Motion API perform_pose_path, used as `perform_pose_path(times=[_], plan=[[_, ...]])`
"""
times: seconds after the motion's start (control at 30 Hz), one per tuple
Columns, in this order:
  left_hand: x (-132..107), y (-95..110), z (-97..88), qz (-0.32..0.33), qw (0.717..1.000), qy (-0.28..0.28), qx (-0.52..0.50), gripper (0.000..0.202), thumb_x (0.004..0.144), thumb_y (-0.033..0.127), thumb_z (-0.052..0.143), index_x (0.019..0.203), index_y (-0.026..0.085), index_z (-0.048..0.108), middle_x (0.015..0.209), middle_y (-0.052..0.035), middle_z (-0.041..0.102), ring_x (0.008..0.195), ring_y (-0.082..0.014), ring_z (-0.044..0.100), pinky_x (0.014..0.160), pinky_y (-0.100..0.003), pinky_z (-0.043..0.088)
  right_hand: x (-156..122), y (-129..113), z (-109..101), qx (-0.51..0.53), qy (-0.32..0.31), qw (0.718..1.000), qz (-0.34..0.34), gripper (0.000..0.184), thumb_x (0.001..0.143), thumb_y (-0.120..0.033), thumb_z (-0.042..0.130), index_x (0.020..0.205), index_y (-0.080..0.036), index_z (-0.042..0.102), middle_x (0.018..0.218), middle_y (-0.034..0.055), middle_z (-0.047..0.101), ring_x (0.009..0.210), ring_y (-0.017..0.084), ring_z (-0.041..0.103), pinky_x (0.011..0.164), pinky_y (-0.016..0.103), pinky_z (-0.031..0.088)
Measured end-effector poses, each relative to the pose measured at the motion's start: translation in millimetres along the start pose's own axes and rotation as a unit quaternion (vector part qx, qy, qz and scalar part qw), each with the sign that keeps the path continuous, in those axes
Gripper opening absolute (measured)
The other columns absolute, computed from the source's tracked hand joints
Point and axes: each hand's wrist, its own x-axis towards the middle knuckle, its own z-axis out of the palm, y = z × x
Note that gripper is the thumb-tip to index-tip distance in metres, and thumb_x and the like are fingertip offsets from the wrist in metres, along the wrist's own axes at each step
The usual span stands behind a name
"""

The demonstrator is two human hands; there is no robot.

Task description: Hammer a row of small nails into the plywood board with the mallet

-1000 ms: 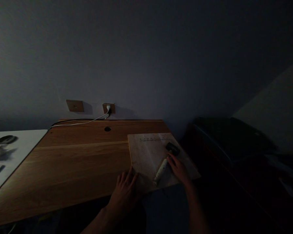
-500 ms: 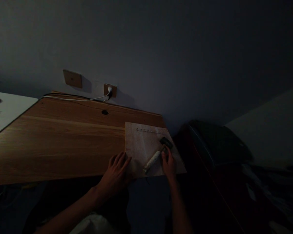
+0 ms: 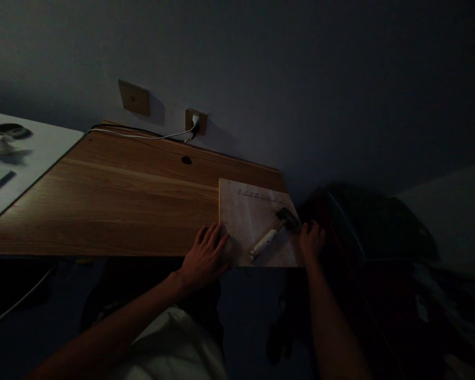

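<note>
A square wooden board (image 3: 241, 211) lies at the right end of the desk, with a row of small nails or holes (image 3: 260, 196) near its far edge; which of the two I cannot tell. On the board rests a hammer (image 3: 267, 237), its dark head towards the right edge and its worn white handle pointing at me. My left hand (image 3: 206, 253) lies over the board's left front edge, fingers spread and bent. Beside the board's right edge, close to the hammer head, my right hand (image 3: 312, 241) has loosely curled fingers, apart from the hammer.
The wooden desk (image 3: 142, 200) runs along a wall with a plugged-in socket (image 3: 197, 122), cables and a blank plate (image 3: 134, 97). A white surface (image 3: 55, 142) with blurred objects adjoins at left. Dark bulky items (image 3: 383, 224) fill the right.
My right hand has let go of the hammer and moved right to the board's edge. The hammer stays on the board. My left hand remains at the left edge; the view has shifted.
</note>
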Motion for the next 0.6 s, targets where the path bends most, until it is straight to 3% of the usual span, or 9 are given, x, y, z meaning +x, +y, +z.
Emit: perform_pose_path(times=[0.3, 0.47, 0.6], plan=[[-0.4, 1.1, -0.3, 0.006, 1.0, 0.001, -0.004, 0.073, 0.097, 0.056, 0.051, 0.154, 0.012, 0.039, 0.168, -0.0219, 0.015, 0.156, -0.0374, 0.011, 0.125, -0.06, 0.009, -5.6, -1.8, 13.2, -0.079, -0.064, 0.995, -0.017, 0.043, 0.097, -0.034, 0.065, 0.138, -0.02, 0.057, 0.14, 0.0117, 0.058, 0.121, 0.03, 0.061, 0.099, 0.054, 0.052], [3.0, 4.2, -4.9, 0.021, 1.0, -0.005, 0.008, 0.079, 0.095, 0.062, 0.052, 0.157, 0.015, 0.034, 0.169, -0.0201, 0.013, 0.157, -0.0381, 0.005, 0.123, -0.065, 0.001, -2.4, -1.5, 16.8, -0.104, -0.089, 0.99, -0.021, 0.043, 0.098, -0.035, 0.065, 0.136, -0.02, 0.058, 0.139, 0.0116, 0.059, 0.118, 0.029, 0.062, 0.097, 0.053, 0.054], [26.1, 11.0, -4.9, 0.056, 0.998, -0.014, 0.005, 0.08, 0.096, 0.07, 0.042, 0.154, 0.014, 0.04, 0.167, -0.0211, 0.018, 0.157, -0.0372, 0.007, 0.123, -0.065, 0.0, -1.3, -1.1, 18.2, -0.115, -0.114, 0.986, -0.042, 0.044, 0.097, -0.035, 0.065, 0.138, -0.02, 0.056, 0.143, 0.0119, 0.057, 0.122, 0.03, 0.06, 0.1, 0.055, 0.052]])
